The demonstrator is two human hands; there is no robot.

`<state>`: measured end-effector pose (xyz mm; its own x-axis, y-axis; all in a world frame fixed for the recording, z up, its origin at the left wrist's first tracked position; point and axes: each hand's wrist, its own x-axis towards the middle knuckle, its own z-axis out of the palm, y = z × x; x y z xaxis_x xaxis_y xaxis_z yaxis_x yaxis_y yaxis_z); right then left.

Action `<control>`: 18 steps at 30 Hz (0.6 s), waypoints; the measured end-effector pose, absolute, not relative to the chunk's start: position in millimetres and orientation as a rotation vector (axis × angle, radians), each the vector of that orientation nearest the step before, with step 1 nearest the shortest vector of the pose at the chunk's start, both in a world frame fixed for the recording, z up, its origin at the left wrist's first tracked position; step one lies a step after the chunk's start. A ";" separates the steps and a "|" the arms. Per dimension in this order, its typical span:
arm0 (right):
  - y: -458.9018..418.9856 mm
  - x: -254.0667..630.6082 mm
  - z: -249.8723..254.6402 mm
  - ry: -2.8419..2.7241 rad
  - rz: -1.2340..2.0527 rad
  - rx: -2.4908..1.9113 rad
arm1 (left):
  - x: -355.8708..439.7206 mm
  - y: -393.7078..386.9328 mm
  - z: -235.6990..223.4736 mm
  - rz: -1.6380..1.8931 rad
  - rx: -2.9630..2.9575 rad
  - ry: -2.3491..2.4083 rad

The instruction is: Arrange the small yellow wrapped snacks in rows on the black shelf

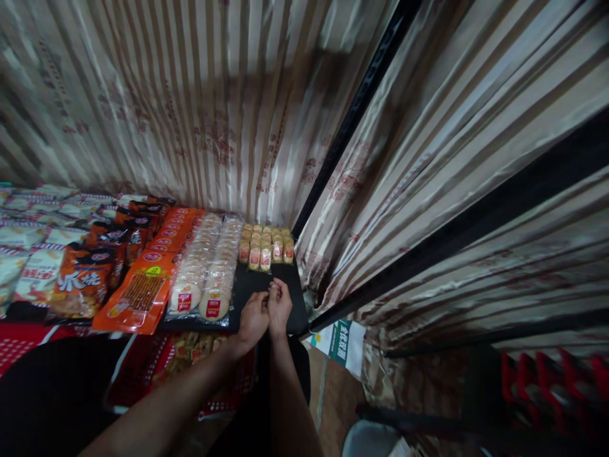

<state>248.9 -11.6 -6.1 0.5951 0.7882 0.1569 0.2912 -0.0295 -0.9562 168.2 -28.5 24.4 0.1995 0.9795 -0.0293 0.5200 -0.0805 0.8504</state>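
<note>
My left hand [253, 318] and my right hand [280, 306] meet over the bare front part of a black shelf [289, 279]. Both have their fingers curled, pinching something small between them that I cannot make out. Just beyond the hands stand rows of small yellow snack packets [266, 244]. To their left lie two long rows of round white cakes in clear wrap [209, 270].
Further left lie orange packs of stick snacks [143, 293], dark orange bags [83, 282] and pale bags [33, 266]. Striped plastic sheeting [228, 108] hangs behind and to the right. A green and white carton [340, 341] sits below the shelf's right corner.
</note>
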 end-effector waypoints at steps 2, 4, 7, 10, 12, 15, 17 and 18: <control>-26.2 241.4 -9.5 -0.918 0.518 -1.602 | 164.5 -38.3 19.0 0.781 1.710 1.386; -39.8 234.0 -14.0 -0.910 0.497 -1.611 | 159.9 -48.8 14.5 0.793 1.698 1.375; -56.8 223.9 -21.2 -0.928 0.474 -1.624 | 150.5 -64.3 9.6 0.806 1.687 1.353; -70.2 214.2 -25.3 -0.979 0.421 -1.626 | 138.8 -77.4 3.6 0.840 1.702 1.309; -77.8 207.7 -25.2 -1.035 0.365 -1.621 | 130.7 -84.5 -1.8 0.850 1.712 1.282; -87.6 197.8 -22.6 -1.138 0.295 -1.621 | 118.7 -93.8 -10.1 0.859 1.692 1.271; -93.3 191.0 -22.3 -1.211 0.281 -1.621 | 110.4 -99.7 -14.9 0.870 1.674 1.273; -96.1 187.6 -23.1 -1.246 0.281 -1.619 | 106.0 -102.5 -17.2 0.872 1.670 1.270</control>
<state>187.6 -96.1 -23.1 0.4351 0.8185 0.3752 0.5783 0.0654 -0.8132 106.0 -102.5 -17.2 0.2435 0.9692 0.0371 0.3824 -0.1311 0.9146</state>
